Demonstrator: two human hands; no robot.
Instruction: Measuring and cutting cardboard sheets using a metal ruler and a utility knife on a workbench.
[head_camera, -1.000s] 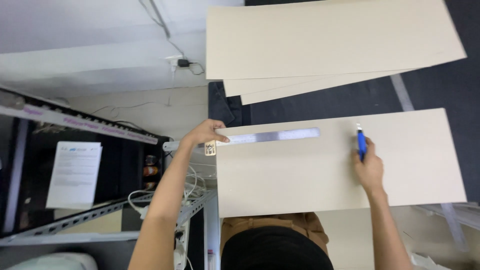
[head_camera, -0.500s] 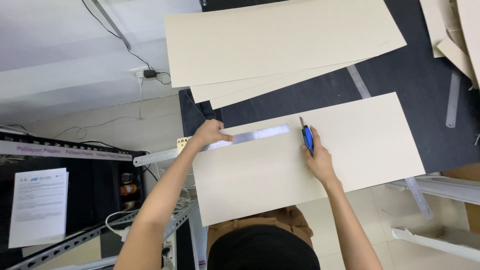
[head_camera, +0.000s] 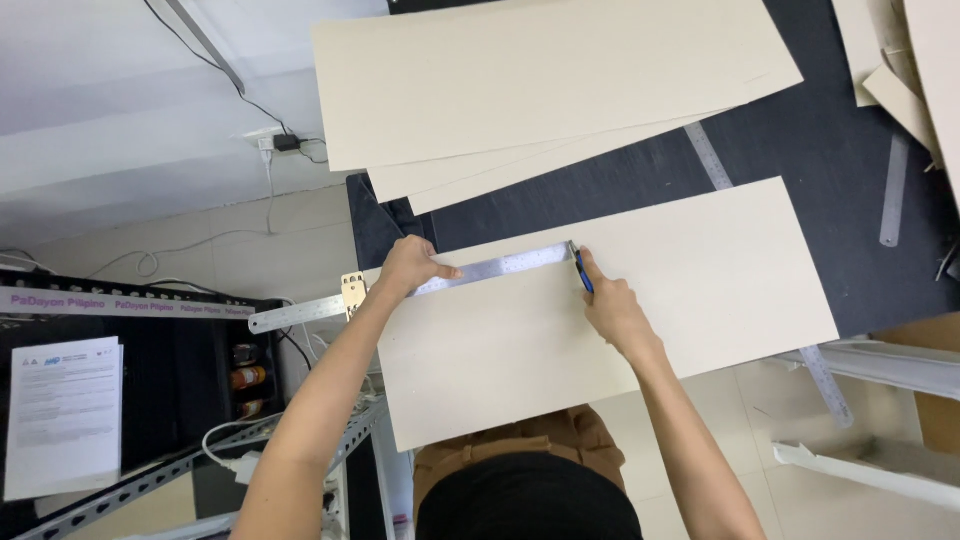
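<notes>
My left hand presses a long steel ruler flat near the left edge of a beige cardboard sheet. The ruler's far end sticks out past the sheet and the table, with a brass fitting on it. My right hand grips a blue pen-like tool, its tip touching the ruler's right end. The sheet lies on a black table and overhangs its near edge.
A stack of larger beige sheets lies at the table's far side. Other steel rulers and cardboard offcuts sit at the right. A black metal shelf with papers stands at the lower left, cables on the floor.
My right hand has slid left along the ruler with the blue tool, from the ruler's far right toward its end. The left hand stays pressed on the ruler.
</notes>
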